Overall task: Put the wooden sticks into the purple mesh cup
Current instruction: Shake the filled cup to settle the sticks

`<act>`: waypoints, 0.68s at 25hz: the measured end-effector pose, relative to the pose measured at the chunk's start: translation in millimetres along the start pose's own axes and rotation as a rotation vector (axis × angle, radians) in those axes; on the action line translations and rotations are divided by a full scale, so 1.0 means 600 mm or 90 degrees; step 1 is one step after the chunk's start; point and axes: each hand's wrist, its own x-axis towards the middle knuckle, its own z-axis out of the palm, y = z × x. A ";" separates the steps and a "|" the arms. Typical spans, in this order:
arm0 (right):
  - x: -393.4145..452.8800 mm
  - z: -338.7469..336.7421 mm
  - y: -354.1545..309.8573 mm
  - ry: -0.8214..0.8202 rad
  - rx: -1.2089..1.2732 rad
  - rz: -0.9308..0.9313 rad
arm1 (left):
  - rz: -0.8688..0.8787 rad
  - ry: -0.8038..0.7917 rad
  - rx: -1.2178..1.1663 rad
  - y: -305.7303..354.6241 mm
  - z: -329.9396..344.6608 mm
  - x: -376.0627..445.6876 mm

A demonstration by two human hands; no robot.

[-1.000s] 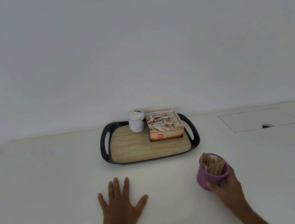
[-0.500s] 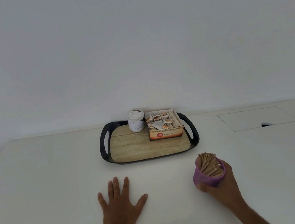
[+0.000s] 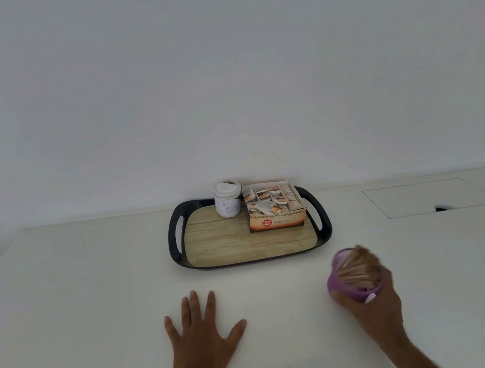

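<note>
Head view: purple cup (image 3: pixel 343 284), tipped left with its mouth toward the tray (image 3: pixel 179 249), gripped in right hand (image 3: pixel 373 311), fingers curled round its base. Sticks (image 3: pixel 357 270) inside, long axis along the cup's. Left hand (image 3: pixel 199 342) flat on table (image 3: pixel 81 295), fingers spread, well apart.
</note>
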 end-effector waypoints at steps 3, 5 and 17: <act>-0.003 0.001 -0.010 0.009 -0.019 -0.035 | 0.002 -0.006 0.002 -0.001 0.001 0.002; -0.001 0.003 -0.022 0.056 -0.003 0.005 | 0.005 -0.002 0.006 -0.001 0.005 0.002; 0.001 -0.003 -0.036 0.101 0.011 0.017 | 0.003 -0.005 0.004 -0.001 0.000 -0.001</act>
